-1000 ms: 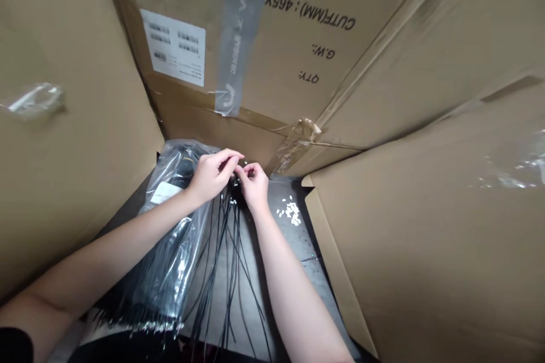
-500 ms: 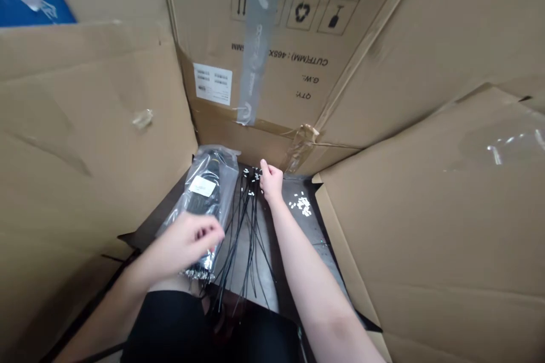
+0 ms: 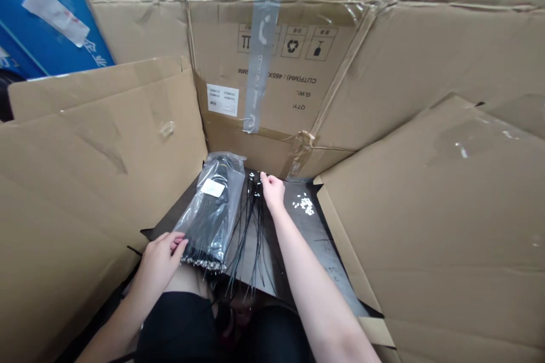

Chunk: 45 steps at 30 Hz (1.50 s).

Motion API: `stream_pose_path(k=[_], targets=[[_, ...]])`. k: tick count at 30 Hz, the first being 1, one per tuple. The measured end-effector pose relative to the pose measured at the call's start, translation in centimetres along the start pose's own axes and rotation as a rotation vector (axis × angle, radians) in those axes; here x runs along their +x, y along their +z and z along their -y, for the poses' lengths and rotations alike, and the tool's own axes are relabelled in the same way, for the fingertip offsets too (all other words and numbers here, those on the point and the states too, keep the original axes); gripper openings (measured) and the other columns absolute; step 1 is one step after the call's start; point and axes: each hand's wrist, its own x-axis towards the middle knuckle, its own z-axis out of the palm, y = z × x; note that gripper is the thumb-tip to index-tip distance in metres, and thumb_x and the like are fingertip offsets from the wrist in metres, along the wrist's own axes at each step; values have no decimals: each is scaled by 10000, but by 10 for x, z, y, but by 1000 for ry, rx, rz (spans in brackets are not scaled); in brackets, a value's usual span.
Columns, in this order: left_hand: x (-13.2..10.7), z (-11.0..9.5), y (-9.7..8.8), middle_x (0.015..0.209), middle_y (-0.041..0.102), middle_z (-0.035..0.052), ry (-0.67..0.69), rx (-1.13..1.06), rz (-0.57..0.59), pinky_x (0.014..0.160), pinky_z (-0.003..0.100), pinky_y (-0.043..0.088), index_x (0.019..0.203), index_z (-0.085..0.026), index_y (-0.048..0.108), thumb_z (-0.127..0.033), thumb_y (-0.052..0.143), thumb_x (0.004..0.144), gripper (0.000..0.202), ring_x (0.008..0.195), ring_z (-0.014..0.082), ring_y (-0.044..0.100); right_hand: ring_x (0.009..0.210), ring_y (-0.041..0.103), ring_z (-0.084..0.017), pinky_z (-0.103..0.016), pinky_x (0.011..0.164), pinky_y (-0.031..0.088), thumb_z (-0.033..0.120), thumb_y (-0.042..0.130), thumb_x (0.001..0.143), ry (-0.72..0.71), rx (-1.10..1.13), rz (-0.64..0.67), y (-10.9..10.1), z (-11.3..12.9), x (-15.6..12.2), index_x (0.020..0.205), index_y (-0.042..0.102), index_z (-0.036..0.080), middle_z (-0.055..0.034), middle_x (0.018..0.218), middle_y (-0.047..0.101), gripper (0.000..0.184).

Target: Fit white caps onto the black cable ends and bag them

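Observation:
My right hand (image 3: 272, 191) reaches to the far end of a loose bundle of thin black cables (image 3: 251, 227) lying on a dark work surface (image 3: 315, 238); its fingers are curled at the cable tips, pinching them. My left hand (image 3: 160, 255) sits at the near open end of a clear plastic bag of black cables (image 3: 213, 210), fingers bent and touching the bag's edge. A white label is stuck on the bag. A small heap of tiny white pieces (image 3: 305, 204) lies just right of my right hand.
Brown cardboard sheets and boxes wall in the surface: a slanted flap on the left (image 3: 85, 170), a taped printed box behind (image 3: 272, 79), a large panel on the right (image 3: 426, 227). A blue box (image 3: 46, 17) shows at the top left. My dark-clad lap is below.
My left hand left the cable tips, drew back toward me and came down to the bag's near end. My right hand stayed at the cable tips. The view pulled back and tilted up.

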Motion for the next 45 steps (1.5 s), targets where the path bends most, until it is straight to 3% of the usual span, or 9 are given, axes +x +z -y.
stream_pose_path(k=[5, 9, 12, 15, 18, 23, 29, 37, 45], targets=[[14, -5, -3, 800, 746, 53, -78, -14, 63, 748, 330, 537, 808, -203, 730, -481, 575, 778, 319, 707, 225, 699, 535, 345, -126, -270, 566, 291, 535, 514, 875, 42, -23, -48, -25, 27, -47, 548, 364, 225, 53, 493, 386, 475], [23, -5, -2, 739, 735, 34, -147, -90, 165, 750, 346, 542, 822, -207, 658, -466, 635, 716, 281, 708, 232, 705, 606, 472, -150, -282, 619, 359, 475, 535, 908, -74, -50, 211, -36, 54, -109, 605, 502, 212, 18, 612, 514, 403], [29, 2, 0, 739, 720, 14, -178, -194, 213, 732, 343, 544, 879, -214, 594, -433, 698, 669, 322, 700, 223, 703, 927, 589, -218, -345, 832, 436, 337, 616, 886, -303, -45, 441, -33, 64, -153, 881, 657, 222, -49, 931, 639, 122], [34, 9, 1, 738, 702, 9, -223, -322, 281, 706, 336, 539, 918, -204, 568, -410, 746, 631, 396, 695, 217, 698, 1113, 556, -285, -450, 950, 418, 320, 714, 822, -377, -72, 518, -26, 62, -175, 1090, 663, 252, -94, 1159, 636, 281], [38, 8, -1, 663, 663, -14, -278, -456, 353, 621, 303, 505, 897, -191, 564, -384, 774, 583, 424, 623, 192, 660, 1226, 502, -313, -501, 1022, 378, 332, 778, 765, -423, -77, 584, -20, 56, -179, 1176, 649, 274, -94, 1254, 619, 435], [40, -3, -13, 613, 624, -35, -374, -591, 442, 557, 265, 452, 840, -172, 586, -367, 787, 550, 404, 536, 137, 581, 1251, 482, -314, -504, 1030, 373, 344, 772, 775, -434, -100, 579, -13, 50, -175, 1231, 640, 272, -87, 1300, 618, 481], [36, -4, -21, 687, 668, -2, -416, -602, 456, 582, 257, 473, 906, -163, 608, -367, 772, 582, 416, 629, 149, 624, 1230, 505, -265, -459, 1027, 383, 307, 623, 910, -433, -85, 527, -8, 43, -178, 1181, 669, 248, -68, 1283, 649, 282], [35, 1, -19, 635, 635, -18, -461, -570, 458, 552, 253, 480, 915, -166, 573, -398, 751, 593, 434, 591, 150, 627, 1190, 533, -265, -451, 1005, 399, 301, 627, 908, -432, -67, 500, -8, 41, -176, 1124, 696, 242, -65, 1246, 677, 234], [17, 7, -13, 705, 643, 12, -108, -47, 221, 676, 337, 488, 883, -201, 614, -470, 627, 719, 315, 639, 203, 626, 1185, 539, -261, -454, 1018, 406, 284, 643, 891, -420, -21, 479, -8, 37, -176, 1100, 712, 246, -54, 1251, 685, 224]])
